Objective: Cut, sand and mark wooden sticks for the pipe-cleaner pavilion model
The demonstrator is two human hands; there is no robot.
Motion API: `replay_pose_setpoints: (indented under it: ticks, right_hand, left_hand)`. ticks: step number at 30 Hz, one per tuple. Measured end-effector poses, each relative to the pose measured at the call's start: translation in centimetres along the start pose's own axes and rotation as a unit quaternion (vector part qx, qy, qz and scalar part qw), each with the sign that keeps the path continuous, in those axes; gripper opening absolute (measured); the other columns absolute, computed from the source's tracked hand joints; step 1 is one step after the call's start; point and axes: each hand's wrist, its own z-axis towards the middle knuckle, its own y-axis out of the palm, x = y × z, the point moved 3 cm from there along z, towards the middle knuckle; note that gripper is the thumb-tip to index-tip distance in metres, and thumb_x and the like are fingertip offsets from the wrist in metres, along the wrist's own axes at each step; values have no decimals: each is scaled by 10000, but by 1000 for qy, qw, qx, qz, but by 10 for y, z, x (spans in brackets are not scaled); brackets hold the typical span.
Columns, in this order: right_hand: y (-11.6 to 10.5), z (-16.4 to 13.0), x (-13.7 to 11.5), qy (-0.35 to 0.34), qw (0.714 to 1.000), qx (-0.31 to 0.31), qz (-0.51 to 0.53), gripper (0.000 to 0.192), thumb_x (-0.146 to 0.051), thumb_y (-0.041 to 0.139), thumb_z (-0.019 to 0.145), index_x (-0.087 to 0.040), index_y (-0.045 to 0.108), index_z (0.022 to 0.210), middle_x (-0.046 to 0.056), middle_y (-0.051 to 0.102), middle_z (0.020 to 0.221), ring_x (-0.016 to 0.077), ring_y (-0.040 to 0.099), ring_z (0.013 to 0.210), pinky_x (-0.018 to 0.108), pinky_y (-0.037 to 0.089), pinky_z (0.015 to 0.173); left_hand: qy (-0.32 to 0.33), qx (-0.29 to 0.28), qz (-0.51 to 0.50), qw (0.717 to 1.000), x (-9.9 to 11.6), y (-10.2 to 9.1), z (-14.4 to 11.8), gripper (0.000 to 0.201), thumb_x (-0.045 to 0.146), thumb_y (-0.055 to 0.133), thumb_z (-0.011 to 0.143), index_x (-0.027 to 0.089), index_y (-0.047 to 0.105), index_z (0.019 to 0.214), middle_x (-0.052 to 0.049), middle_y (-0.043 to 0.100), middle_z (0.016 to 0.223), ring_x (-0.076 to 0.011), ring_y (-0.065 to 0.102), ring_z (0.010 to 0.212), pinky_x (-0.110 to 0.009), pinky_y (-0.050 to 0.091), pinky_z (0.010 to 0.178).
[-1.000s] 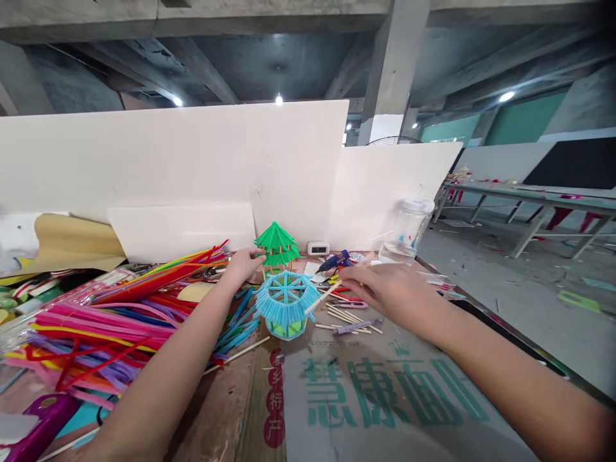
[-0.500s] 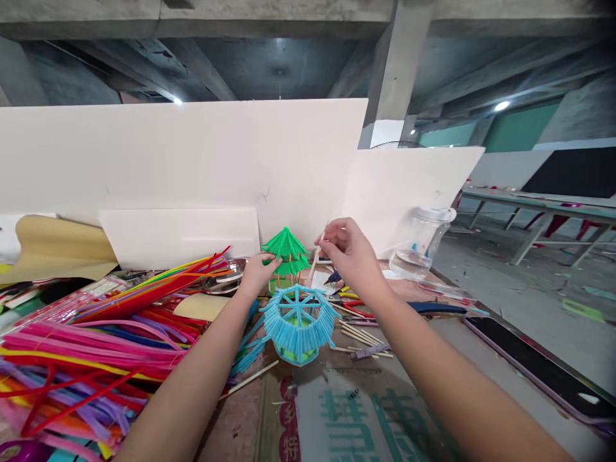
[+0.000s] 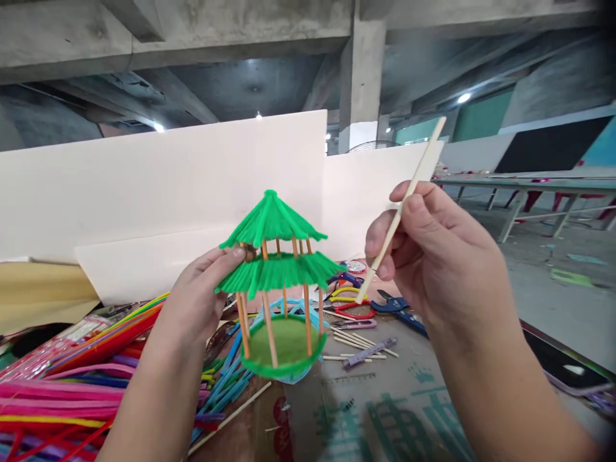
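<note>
While the green pavilion model is held upright above the table by the left hand pinching its roof edge, a wooden stick is pinched in the right hand, lower tip slanted leftward toward the model, just beside it.

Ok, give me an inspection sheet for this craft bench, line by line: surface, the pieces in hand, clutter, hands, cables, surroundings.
Surface: table covered with printed cardboard, crowded at the left.
Job's things: green pavilion model, two-tier roof on wooden posts, held up above the table; wooden stick, tilted, beside the model and apart from it.
Clutter: pile of coloured pipe cleaners, loose sticks, blue pliers, a blue model partly hidden behind the green one.
Hands: left hand grips the lower roof edge; right hand pinches the stick in its fingers.
Cables: nothing seen.
Surroundings: white boards behind the table, concrete ceiling, more tables at the far right.
</note>
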Motion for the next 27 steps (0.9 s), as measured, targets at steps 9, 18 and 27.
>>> replay_pose_setpoints:
  ticks: [9,18,27]
  right_hand:
    - [-4,-6,-17,-25,1000,3,-10,168,-393,540,974,-250,476,916,-53,570,676,67,528,434,211,410,412]
    - [-3,2,-2,40,997,-47,39,160,-346,604,931,-187,589,946,-45,578,642,64,512,403,199,375,376]
    - [1,-7,-16,2,1000,10,10,101,-301,557,966,-213,557,918,-58,570,586,81,566,404,200,416,387]
  left_hand:
    - [-71,-111,-31,991,-5,35,-28,278,361,856,626,162,777,802,-25,729,686,-189,687,690,-210,497,539]
    - [-98,-174,-31,979,-8,38,-34,261,383,837,688,204,784,871,-34,762,850,-201,699,793,-226,532,660]
    - [-11,-132,-13,991,-2,33,-33,213,411,828,671,224,760,745,-32,728,909,-242,668,882,-258,528,680]
